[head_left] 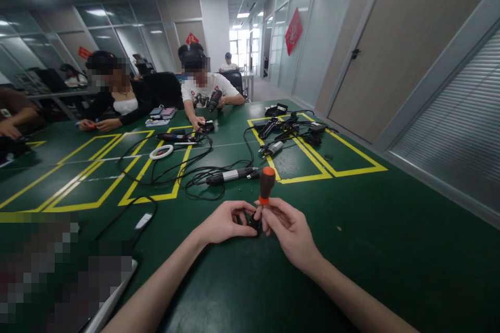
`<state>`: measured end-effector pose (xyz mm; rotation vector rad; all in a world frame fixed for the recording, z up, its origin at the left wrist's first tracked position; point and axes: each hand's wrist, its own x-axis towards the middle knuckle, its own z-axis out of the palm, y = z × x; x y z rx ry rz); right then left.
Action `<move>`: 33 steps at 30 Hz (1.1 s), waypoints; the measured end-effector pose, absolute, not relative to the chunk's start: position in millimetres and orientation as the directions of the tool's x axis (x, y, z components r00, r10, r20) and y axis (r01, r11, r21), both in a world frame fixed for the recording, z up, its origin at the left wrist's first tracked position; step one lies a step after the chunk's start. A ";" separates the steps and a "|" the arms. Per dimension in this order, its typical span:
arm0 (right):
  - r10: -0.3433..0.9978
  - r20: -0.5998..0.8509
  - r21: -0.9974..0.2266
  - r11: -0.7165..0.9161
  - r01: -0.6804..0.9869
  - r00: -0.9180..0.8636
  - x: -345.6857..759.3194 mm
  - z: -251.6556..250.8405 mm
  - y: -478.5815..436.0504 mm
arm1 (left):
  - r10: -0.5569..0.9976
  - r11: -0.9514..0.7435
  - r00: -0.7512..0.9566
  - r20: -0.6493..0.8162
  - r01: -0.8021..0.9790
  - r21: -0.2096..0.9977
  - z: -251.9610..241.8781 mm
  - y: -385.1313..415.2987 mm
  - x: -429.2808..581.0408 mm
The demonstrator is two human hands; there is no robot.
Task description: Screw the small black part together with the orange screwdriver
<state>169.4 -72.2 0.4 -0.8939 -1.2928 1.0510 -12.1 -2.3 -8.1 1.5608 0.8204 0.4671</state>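
Observation:
My right hand [288,226] grips a screwdriver [267,184] low down, near its shaft. The black handle with orange ends stands upright above the fingers. Close by, my left hand [230,222] pinches a small black part [254,222] against the green table top. Fingers cover much of that part, so its exact kind does not show. The screwdriver's tip is hidden behind the fingers at the part.
Beyond my hands lie a grey-and-black electric screwdriver [230,176], looped black cables [195,169], a white ring [161,152] and a pile of black devices [291,127]. Yellow tape [307,179] marks the green table [351,270]. Across it sits a person [213,88] holding a power drill [214,100].

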 end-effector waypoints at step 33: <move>0.959 0.281 -0.952 0.281 -0.121 0.021 168.3 3.0 -74.0 | 0.743 0.046 0.635 -0.210 0.264 0.963 -5.2 -7.4 -11.2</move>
